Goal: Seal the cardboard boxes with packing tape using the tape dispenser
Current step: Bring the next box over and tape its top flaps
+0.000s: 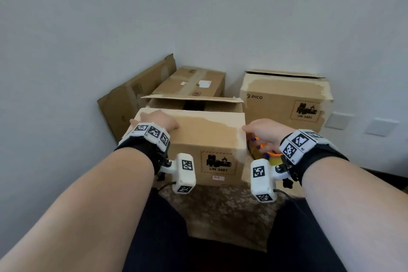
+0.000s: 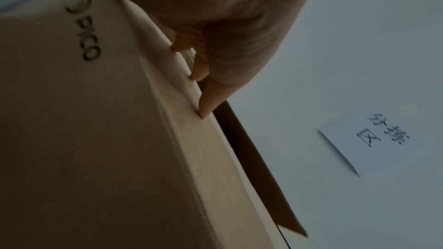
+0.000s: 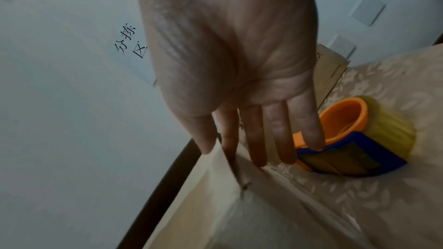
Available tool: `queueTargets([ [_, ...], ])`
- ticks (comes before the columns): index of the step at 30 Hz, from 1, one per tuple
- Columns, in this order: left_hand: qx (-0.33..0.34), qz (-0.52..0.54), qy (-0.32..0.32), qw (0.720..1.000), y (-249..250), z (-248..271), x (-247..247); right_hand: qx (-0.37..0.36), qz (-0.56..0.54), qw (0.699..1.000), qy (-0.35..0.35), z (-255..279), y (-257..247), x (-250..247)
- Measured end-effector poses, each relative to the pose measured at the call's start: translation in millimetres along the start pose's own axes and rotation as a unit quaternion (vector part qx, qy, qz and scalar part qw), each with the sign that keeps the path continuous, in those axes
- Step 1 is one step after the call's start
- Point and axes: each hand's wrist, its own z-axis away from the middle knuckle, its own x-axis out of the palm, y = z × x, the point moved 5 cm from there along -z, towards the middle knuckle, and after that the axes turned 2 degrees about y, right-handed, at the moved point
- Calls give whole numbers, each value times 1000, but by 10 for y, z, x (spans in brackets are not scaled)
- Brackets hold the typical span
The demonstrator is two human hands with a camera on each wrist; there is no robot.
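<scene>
The near brown cardboard box (image 1: 205,139) printed with a red-bordered "UN 3481" battery label stands on a beige leaf-patterned surface (image 1: 220,212) in front of the person's dark-trousered knees. Its near top flap is folded down flat, while the far flap (image 1: 192,97) is raised, leaving a dark gap between them.

The left hand (image 1: 157,120) lies on the left end of the folded flap, fingers reaching over its far edge; the left wrist view shows the fingertips (image 2: 205,109) pressing on that edge, fairly straight, gripping nothing. The right hand (image 1: 263,131) is at the box's right top corner, thumb on the flap's edge and fingers extended down the right side, relaxed and holding nothing.

The orange and blue plastic tape dispenser (image 3: 347,137) with a yellowish roll of tape lies on the patterned surface just right of the box, below the right hand; in the right wrist view the little finger looks to touch its blue part, though contact is unclear.

A second brown cardboard box marked "PICO" (image 1: 287,99), with the same battery label, stands far right, top flaps slightly lifted. A third, flatter taped cardboard box (image 1: 194,83) with white stickers sits behind the near one, and a flattened cardboard sheet (image 1: 132,95) leans on the pale wall at far left. A white paper sign with handwritten characters (image 2: 374,141) is on the wall.
</scene>
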Motion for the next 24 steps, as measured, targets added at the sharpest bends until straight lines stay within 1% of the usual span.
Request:
queueTargets([
  [2,30,-20,12,999,186,74,4,-9,9,1000,21,-90,52,-52],
  [4,57,-14,24,998,328,76,48,-14,29,998,51,-194,140,-117],
  [6,77,3,27,997,430,21,143,-8,78,995,69,-293,251,-161],
  [8,95,-8,12,995,521,-24,289,13,153,985,82,-405,386,-193],
  [11,91,-36,12,995,562,1,433,39,244,966,77,-526,543,-186],
  [14,76,-22,26,997,572,56,443,45,292,954,56,-603,612,-143],
  [17,82,-6,60,995,608,98,400,19,341,939,41,-653,609,-86],
  [19,88,3,82,993,611,111,388,21,372,927,38,-675,621,-59],
  [22,98,17,110,989,645,109,383,19,415,908,59,-653,623,-77],
  [24,102,18,113,988,688,133,391,5,419,906,65,-606,605,-116],
])
